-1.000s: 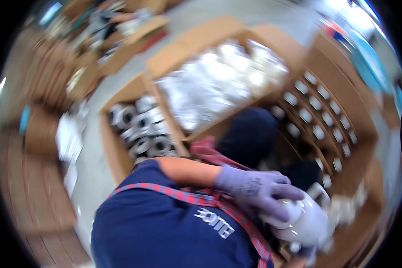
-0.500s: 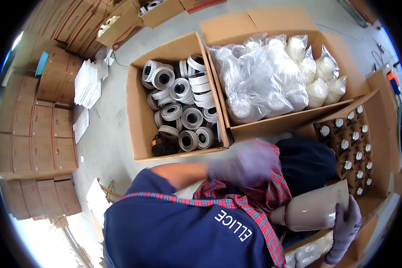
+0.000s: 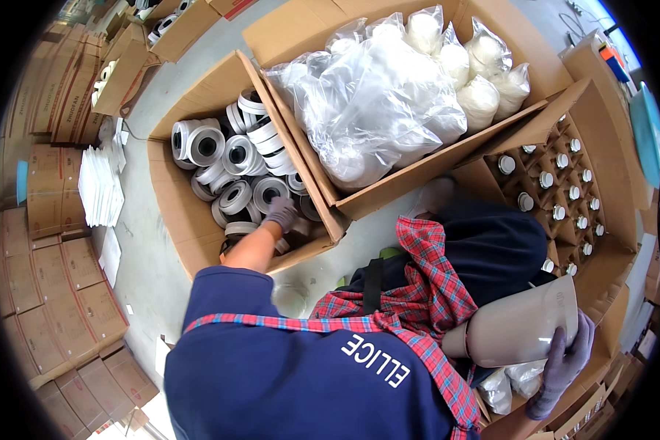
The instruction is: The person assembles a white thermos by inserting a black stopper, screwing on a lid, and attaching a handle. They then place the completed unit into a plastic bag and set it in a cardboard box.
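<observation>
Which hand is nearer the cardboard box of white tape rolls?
Left. The left hand reaches into that cardboard box among the rolls; the right hand holds a beige plastic jug far across.

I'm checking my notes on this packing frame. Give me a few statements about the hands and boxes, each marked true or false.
1. The left hand reaches into the box of tape rolls. True.
2. The right hand is empty. False: it holds a beige jug.
3. The bagged white items lie in a cardboard box. True.
4. The divided box holds tape rolls. False: it holds white-capped bottles.
</observation>
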### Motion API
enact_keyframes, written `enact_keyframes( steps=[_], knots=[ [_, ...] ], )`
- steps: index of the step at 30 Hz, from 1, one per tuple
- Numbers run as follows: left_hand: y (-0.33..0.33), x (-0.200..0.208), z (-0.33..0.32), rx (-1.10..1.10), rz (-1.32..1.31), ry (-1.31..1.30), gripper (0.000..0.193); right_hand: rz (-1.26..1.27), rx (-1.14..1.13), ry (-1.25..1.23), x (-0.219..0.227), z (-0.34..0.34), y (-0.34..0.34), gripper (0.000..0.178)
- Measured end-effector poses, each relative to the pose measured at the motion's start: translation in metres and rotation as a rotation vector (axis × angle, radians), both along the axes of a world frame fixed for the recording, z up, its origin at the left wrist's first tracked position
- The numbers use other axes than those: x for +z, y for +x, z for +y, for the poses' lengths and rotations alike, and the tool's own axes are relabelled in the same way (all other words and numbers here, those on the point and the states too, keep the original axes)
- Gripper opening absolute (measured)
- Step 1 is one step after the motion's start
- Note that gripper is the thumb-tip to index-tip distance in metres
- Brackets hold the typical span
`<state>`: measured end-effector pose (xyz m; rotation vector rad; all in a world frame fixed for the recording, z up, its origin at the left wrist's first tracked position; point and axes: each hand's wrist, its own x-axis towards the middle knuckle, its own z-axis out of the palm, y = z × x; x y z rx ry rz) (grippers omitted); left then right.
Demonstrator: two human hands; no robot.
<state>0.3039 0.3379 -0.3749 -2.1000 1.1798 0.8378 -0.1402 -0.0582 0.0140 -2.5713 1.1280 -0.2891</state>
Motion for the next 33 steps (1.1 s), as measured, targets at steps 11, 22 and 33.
enact_keyframes(
  steps=[11, 22, 33],
  knots=[
    [-0.109, 0.377, -0.191, -0.698, 0.123, -1.553, 0.012, -0.528, 0.152, 0.068, 0.053, 0.013, 0.051, 0.058],
    [-0.263, 0.417, -0.387, 0.462, 2.274, -1.026, 0.083, -1.044, -0.077, 0.182, 0.047, -0.065, -0.001, 0.061],
    [-0.291, 0.406, -0.425, 0.198, 1.552, -1.275, 0.079, -0.69, -0.037, -0.156, 0.061, -0.083, -0.034, 0.05]
  ],
)
